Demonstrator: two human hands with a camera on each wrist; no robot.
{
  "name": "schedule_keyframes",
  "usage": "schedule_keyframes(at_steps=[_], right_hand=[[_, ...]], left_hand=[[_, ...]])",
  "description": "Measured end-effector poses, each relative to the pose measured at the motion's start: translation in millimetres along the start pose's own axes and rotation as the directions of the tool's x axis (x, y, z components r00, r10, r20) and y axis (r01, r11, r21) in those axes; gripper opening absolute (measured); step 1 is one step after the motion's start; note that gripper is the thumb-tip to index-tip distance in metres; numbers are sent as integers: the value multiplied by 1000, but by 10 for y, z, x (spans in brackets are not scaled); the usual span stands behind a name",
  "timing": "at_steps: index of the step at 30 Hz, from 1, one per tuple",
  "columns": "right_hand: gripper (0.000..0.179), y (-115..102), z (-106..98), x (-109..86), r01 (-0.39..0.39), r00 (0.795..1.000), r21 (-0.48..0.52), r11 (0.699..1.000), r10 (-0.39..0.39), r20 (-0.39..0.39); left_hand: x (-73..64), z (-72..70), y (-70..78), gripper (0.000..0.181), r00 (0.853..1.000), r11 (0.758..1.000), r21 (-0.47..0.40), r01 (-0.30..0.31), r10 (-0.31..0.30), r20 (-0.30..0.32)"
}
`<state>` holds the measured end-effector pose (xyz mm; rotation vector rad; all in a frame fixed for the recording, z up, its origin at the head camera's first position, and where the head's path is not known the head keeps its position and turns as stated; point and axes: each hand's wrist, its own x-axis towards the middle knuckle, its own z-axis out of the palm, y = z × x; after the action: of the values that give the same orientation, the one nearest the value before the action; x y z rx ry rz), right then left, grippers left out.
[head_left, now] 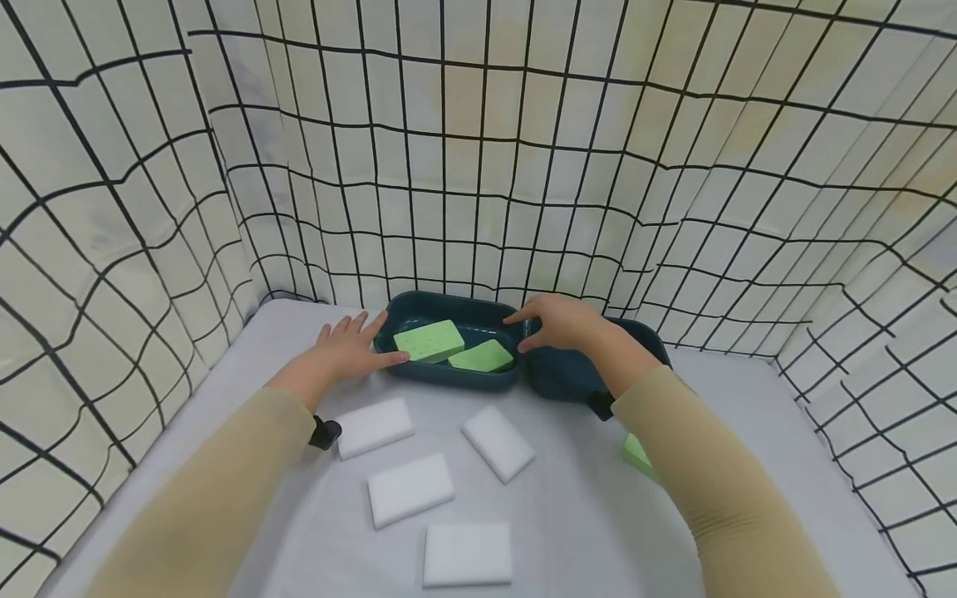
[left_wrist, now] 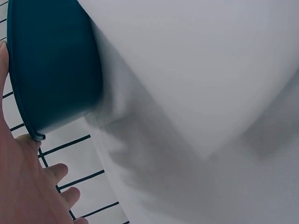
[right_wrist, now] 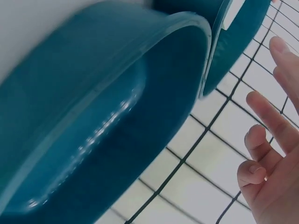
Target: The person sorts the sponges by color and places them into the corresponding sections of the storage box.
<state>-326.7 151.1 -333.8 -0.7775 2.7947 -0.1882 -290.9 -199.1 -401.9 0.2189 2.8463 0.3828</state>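
A dark teal tub (head_left: 449, 378) stands against the grid, with two pale green sponges, one (head_left: 429, 341) at left and one (head_left: 483, 356) at right, lying inside. My left hand (head_left: 345, 350) is at the tub's left end, fingers spread and thumb over the rim. In the left wrist view, the fingertips are right at the rim of the tub (left_wrist: 56, 70). My right hand (head_left: 562, 322) is over the spot where this tub meets a second teal tub (head_left: 561, 374). Its fingers are parted with nothing between them; the right wrist view shows the hand (right_wrist: 275, 154) beside the rims.
Several white sponges lie on the white tabletop (head_left: 583, 531), one (head_left: 468, 555) nearest me and another (head_left: 375, 427) by my left wrist. A green sponge (head_left: 638, 457) is partly hidden under my right forearm. Black wire grid (head_left: 463, 166) walls off the back and sides.
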Motion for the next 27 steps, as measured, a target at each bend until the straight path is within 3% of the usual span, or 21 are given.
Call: schedule_keyframes(at_steps=[4,13,27], right_hand=[[54,110,4,-185,-3,1000,29,1000,4,-29],[56,346,39,-690,-46,997,-15,999,45,-61],[58,807,406,-1584,-79,985,31,996,82,-149]], left_hand=[[0,2,2,112,1000,1000,-11,-3,4,8],[-6,-8,20,114,1000,1000,-11,-14,14,7],[11,-15,14,116,1000,1000,-18,-16,16,20]])
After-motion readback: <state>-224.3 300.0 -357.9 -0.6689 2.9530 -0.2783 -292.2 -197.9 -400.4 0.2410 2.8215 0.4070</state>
